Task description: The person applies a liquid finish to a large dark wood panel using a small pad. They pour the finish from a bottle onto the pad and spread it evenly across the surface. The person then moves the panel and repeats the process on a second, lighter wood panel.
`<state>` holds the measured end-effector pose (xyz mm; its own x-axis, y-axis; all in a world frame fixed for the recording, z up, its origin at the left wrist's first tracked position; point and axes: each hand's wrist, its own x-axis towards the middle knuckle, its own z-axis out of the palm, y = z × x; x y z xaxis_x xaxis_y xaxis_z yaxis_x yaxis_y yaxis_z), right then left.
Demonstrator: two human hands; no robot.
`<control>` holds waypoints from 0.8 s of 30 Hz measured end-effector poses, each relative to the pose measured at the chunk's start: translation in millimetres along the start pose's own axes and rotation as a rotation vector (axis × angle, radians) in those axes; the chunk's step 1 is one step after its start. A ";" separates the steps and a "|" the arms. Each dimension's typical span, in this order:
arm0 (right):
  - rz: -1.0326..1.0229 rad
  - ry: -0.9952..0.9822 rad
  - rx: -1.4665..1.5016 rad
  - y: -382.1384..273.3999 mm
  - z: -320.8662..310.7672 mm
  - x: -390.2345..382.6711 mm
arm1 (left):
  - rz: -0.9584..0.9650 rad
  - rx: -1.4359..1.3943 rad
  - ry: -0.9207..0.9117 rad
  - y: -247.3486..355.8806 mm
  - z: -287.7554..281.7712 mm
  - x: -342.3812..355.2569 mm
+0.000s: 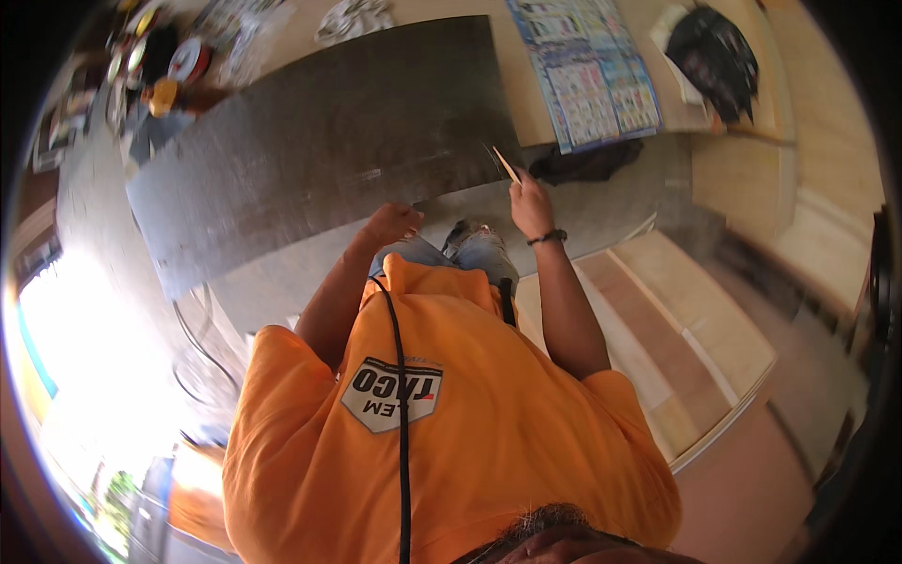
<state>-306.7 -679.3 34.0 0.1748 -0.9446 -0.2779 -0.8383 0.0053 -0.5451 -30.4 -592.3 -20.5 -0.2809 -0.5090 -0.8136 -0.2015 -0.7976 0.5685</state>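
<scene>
A thin, light wooden strip [507, 164] points up and away from my right hand [532, 211], which is closed round its lower end near the right end of a large dark board. Fine dark strands show beside the strip's tip. The dark board [348, 122] lies flat before me, its surface dull and slightly scuffed. Close to its near edge is my left hand [395, 223], fingers curled in; whether it holds something is hidden.
Printed colourful sheets [601, 85] lie on the bench to the right of the board, with a black bag [714, 61] farther right. Wooden panels [658, 338] rest at my right side. Tools and a red-rimmed roll [190, 59] crowd the far left. A cable [202, 348] hangs at left.
</scene>
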 end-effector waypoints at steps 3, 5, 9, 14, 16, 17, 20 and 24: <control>-0.274 -0.143 -0.162 17.7 21.6 74.0 | -0.022 -0.216 0.129 -20.8 34.7 22.8; -0.424 -0.226 -0.267 28.8 41.3 117.2 | -0.053 -0.440 0.246 -28.9 66.8 25.9; -0.631 -0.273 -0.534 24.7 82.3 192.1 | -0.051 -1.002 0.518 -48.5 116.8 53.9; -0.784 -0.293 -0.633 5.2 118.3 218.1 | 0.043 -1.345 1.086 -22.4 155.2 106.2; -0.732 -0.339 -0.686 6.7 118.8 215.5 | 0.008 -1.327 1.166 -12.0 141.8 120.5; -0.722 -0.371 -0.710 9.9 125.6 212.0 | -0.015 -1.328 1.134 -9.0 133.7 121.7; -0.738 -0.377 -0.638 16.8 138.4 196.8 | -0.087 -1.322 1.086 -7.9 124.6 122.3; -0.710 -0.437 -0.615 17.2 138.3 178.7 | -0.132 -1.326 1.054 -8.7 116.5 122.5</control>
<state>-218.5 -802.6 -134.4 0.8011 -0.4626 -0.3798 -0.5666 -0.7907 -0.2318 -172.4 -610.1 -110.9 0.4816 0.0357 -0.8757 0.8475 -0.2734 0.4550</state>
